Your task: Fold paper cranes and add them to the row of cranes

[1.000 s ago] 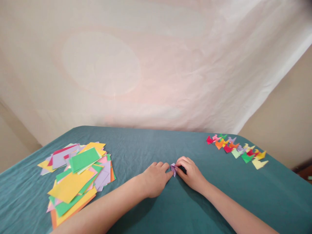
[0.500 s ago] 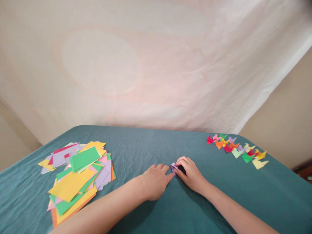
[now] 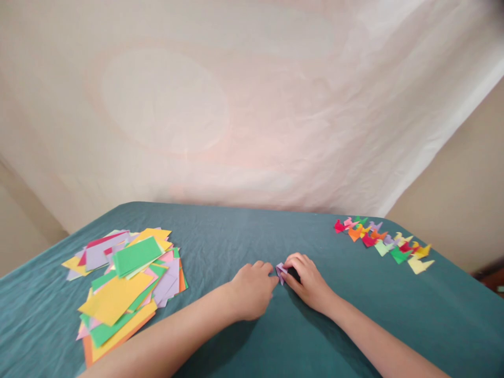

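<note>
A small piece of purple origami paper [image 3: 281, 271], folded to a point, is between my hands over the middle of the table. My right hand [image 3: 307, 281] pinches its right side between thumb and fingertips, the other fingers curled. From the left, my left hand [image 3: 255, 289] meets the paper's edge with bent fingers closed at it. Its fingertips are partly hidden, so the exact grip is hard to see.
A loose pile of coloured paper sheets [image 3: 118, 299] spreads over the left of the green tablecloth [image 3: 220, 236]. Several folded paper birds [image 3: 400, 254] stand in rows at the right. A pale cloth [image 3: 252, 105] hangs behind the table.
My left hand has shifted slightly to the right and its fingers have curled more at the paper. The right hand and the purple paper have hardly moved.
</note>
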Demonstrator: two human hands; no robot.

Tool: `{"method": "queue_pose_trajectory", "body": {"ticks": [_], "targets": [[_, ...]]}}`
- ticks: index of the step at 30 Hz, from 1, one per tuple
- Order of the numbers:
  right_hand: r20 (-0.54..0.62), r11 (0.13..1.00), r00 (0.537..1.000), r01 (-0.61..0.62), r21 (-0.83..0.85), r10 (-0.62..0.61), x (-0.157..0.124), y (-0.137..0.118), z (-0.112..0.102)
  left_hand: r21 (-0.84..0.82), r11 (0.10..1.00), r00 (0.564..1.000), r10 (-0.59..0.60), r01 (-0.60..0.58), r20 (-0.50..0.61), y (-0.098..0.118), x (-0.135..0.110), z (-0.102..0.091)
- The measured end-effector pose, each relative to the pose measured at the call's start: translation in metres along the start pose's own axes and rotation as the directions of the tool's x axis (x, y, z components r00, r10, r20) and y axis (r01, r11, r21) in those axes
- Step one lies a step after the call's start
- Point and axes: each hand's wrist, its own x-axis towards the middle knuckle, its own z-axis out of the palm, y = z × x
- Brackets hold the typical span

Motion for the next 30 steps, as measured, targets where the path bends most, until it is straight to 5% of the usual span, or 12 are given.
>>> {"method": "queue_pose_trajectory", "body": {"ticks": [4, 8, 22, 30], "targets": [[-0.007, 1.0, 1.0, -0.014, 0.021, 0.014, 0.0, 0.001, 0.0, -0.276, 0.953, 0.974, -0.173, 0.126, -0.15, -0.006, 0.017, 0.023], [-0.012, 0.998, 1.0, -0.026, 0.062, 0.026, 0.0, 0.003, 0.0, -0.382, 0.899, 0.912, -0.324, 0.214, -0.253, -0.004, 0.028, 0.041], [-0.114, 0.973, 0.991, -0.038, 0.228, 0.066, 0.0, 0.004, -0.007, -0.293, 0.938, 0.889, -0.287, 0.185, -0.358, -0.012, 0.034, 0.039], [0.008, 0.961, 1.0, 0.005, 0.275, -0.007, -0.003, 0.005, -0.013, -0.358, 0.921, 0.877, -0.293, 0.153, -0.381, -0.016, 0.032, 0.045]]}}
